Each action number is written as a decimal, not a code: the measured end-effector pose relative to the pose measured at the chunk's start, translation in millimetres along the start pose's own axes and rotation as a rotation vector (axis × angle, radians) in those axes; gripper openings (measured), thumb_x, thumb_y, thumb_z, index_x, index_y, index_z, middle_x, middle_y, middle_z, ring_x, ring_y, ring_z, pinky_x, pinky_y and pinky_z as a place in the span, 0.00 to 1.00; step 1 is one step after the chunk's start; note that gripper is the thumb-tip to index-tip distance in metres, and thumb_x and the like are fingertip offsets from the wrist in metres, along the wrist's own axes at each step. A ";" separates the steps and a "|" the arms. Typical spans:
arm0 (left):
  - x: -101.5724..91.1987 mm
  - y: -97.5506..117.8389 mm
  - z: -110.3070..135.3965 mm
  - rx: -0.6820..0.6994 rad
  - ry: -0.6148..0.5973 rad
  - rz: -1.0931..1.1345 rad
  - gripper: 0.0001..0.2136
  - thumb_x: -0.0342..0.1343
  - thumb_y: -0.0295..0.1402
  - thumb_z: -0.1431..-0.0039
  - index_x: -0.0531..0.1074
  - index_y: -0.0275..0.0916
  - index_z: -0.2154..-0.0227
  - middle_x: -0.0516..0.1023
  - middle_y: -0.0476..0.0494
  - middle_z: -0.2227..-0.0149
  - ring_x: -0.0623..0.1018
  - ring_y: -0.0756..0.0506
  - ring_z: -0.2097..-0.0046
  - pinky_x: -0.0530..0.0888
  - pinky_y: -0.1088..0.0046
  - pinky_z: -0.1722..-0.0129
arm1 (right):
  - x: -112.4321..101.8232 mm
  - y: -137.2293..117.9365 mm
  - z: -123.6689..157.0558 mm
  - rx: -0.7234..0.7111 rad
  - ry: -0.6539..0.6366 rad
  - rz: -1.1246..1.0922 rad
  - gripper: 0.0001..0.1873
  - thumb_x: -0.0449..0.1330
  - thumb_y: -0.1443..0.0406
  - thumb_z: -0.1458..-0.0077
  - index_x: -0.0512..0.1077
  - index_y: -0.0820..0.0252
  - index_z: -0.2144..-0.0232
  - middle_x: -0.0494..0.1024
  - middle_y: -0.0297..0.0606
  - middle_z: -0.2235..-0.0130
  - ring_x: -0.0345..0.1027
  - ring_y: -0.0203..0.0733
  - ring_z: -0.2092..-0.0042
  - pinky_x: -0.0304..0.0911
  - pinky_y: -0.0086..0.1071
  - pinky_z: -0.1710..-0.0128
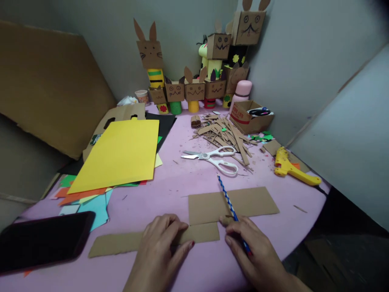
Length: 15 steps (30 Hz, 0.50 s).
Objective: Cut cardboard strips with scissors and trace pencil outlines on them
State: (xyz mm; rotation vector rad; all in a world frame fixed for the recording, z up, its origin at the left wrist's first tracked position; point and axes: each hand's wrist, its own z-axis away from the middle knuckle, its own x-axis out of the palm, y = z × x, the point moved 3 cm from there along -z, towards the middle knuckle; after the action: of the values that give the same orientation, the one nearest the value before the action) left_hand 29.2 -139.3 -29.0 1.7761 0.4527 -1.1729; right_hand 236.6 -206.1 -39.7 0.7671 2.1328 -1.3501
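My left hand (164,243) rests with bent fingers on a long narrow cardboard strip (202,233), holding it against the table, the thumb at its lower edge. My right hand (253,247) is closed around a blue patterned pencil (225,195), whose tip points away from me. A small brown cardboard piece (225,220) shows at the right fingertips; whether it is gripped or only touched, I cannot tell. Just beyond the strip lies a wider cardboard rectangle (252,202), partly under the pencil. White-handled scissors (209,156) lie spread apart farther back.
A phone (45,239) lies at left, near yellow paper (121,154) over coloured scraps. Cardboard offcuts (221,132) are heaped behind the scissors. A yellow glue gun (293,170) lies at right, a small box (253,117) behind it. Cardboard animal figures (194,91) line the back.
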 end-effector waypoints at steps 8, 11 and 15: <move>-2.6 2.5 -2.7 -0.032 -0.044 0.003 0.09 0.56 0.38 0.46 0.69 0.43 0.63 0.71 0.44 0.61 0.70 0.40 0.57 0.68 0.59 0.58 | -0.2 -7.8 -8.6 -0.026 0.048 0.032 0.10 0.50 0.76 0.46 0.64 0.57 0.65 0.74 0.39 0.68 0.66 0.43 0.65 0.66 0.34 0.67; -2.6 3.2 -3.6 -0.070 -0.057 0.022 0.08 0.56 0.38 0.46 0.67 0.41 0.65 0.72 0.44 0.63 0.71 0.41 0.59 0.69 0.60 0.60 | -0.5 -6.9 -7.7 -0.010 0.038 0.023 0.10 0.50 0.76 0.46 0.64 0.57 0.65 0.74 0.39 0.67 0.67 0.43 0.64 0.66 0.34 0.67; -1.1 2.8 -5.1 -0.072 -0.033 0.044 0.09 0.57 0.37 0.47 0.68 0.41 0.65 0.73 0.44 0.64 0.73 0.41 0.61 0.71 0.61 0.61 | -1.8 -7.0 -6.5 0.014 0.031 0.004 0.10 0.50 0.75 0.46 0.64 0.57 0.65 0.74 0.38 0.68 0.67 0.43 0.65 0.66 0.35 0.67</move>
State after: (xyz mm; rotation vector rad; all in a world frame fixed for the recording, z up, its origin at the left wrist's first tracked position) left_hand 33.3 -136.2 -26.0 1.6944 0.4297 -1.1397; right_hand 232.3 -203.0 -31.5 0.8022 2.1464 -1.3614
